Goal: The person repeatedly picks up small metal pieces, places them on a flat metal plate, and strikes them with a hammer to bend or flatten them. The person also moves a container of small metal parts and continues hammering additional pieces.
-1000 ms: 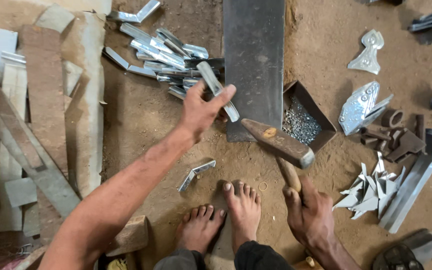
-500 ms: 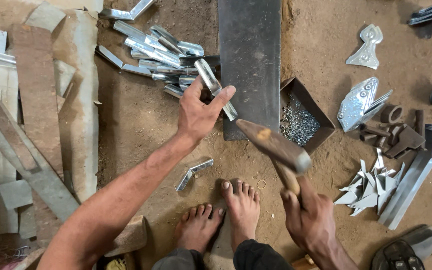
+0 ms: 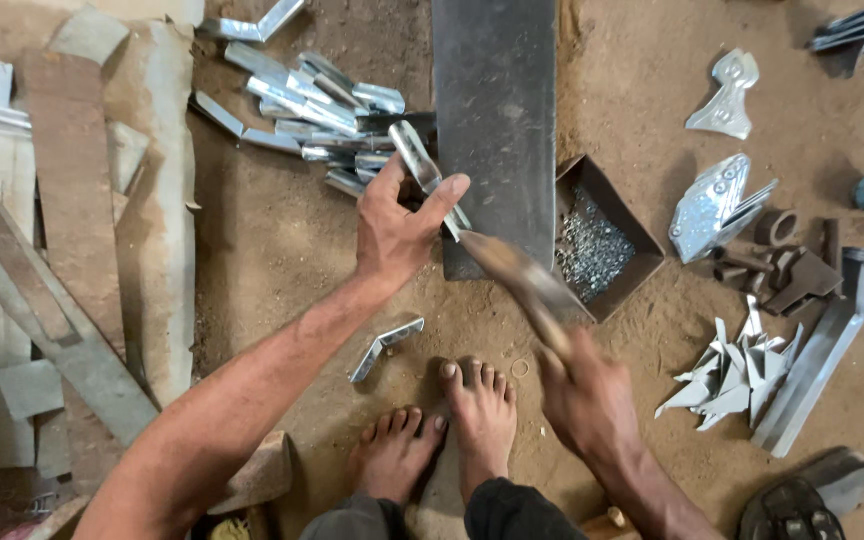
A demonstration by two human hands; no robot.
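Now the wooden-handled hammer (image 3: pixel 517 280) is being swung down: a second ago its head was being held raised above the small open metal box of tiny silver rivets (image 3: pixel 602 240), and here it is being blurred by motion, its head brought almost onto the lower end of the bent shiny metal strip (image 3: pixel 422 170). That strip is being pinned by the left hand (image 3: pixel 397 230), fingers clamped round it, against the near edge of the long dark steel plate (image 3: pixel 497 120), its place barely changed. The right hand (image 3: pixel 582 400) is being kept closed on the handle. A blow is judged to be landing.
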